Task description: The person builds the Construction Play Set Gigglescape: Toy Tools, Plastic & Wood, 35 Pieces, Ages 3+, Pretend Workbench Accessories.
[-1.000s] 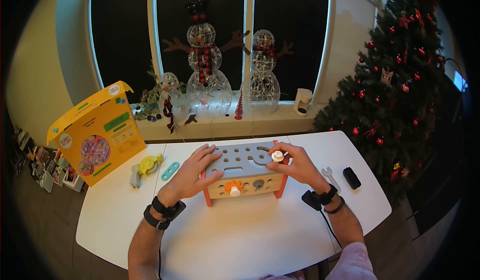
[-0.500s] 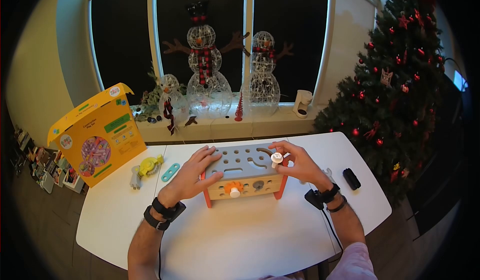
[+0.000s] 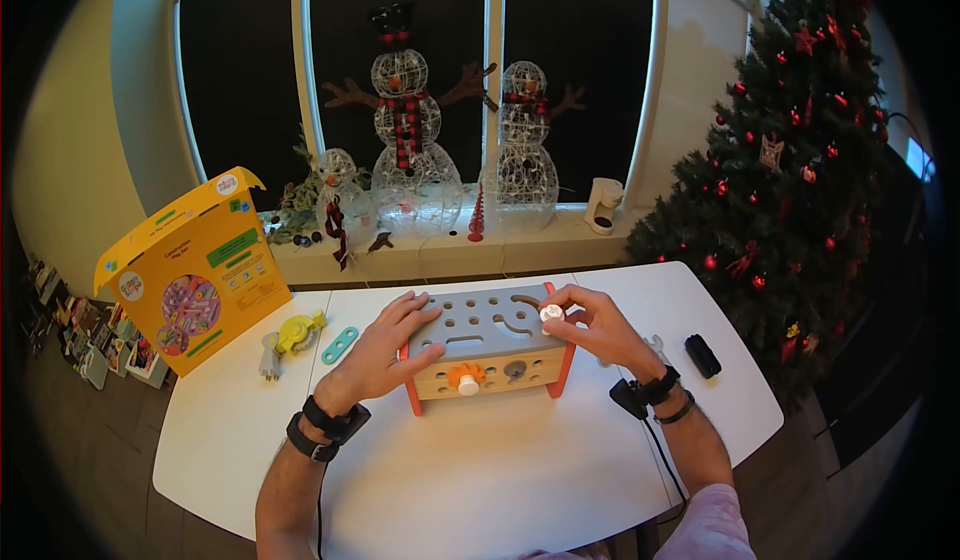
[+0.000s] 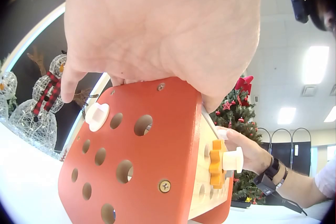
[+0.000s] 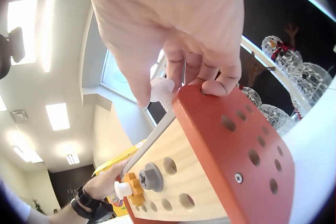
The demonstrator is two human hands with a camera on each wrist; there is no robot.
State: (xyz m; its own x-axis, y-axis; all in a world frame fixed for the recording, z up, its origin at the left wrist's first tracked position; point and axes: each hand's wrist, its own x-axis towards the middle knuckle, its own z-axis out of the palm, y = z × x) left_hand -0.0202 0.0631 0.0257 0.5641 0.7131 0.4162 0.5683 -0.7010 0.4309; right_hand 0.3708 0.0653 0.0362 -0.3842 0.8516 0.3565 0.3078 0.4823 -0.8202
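Forearms reach in from the bottom edge, black straps (image 3: 314, 446) round each wrist, above a white table (image 3: 430, 485). Ahead of them stands a toy workbench (image 3: 490, 384), its long side facing the person, which puts both ends within easy reach. The left hand (image 3: 376, 350) lies over the left end, palm above the red end panel (image 4: 153, 150), fingers loosely extended on the gray top and gripping nothing, apparently to steady it. The right hand (image 3: 606, 332) pinches a small white piece (image 3: 552, 314) between thumb and fingertips at the top's right end, a hold that seems suited to something so small; whether its lower end sits in a hole cannot be told. On the front, an orange gear (image 4: 216, 164) has a white knob (image 4: 232, 160) at its center, with a gray hex bolt (image 5: 151, 177) beside it. Left of the bench lie a teal strip (image 3: 340, 346) and a yellow-green toy (image 3: 296, 333); to the right, a wrench (image 3: 656, 348) partly hidden by the hand, and an unidentifiable black object (image 3: 703, 356), all perhaps set aside for working room. A yellow box (image 3: 250, 260) stands at the table's far left. Beyond, wire snowmen (image 3: 406, 115) line a ledge before dark windows, with a decorated Christmas tree (image 3: 780, 190) at right.
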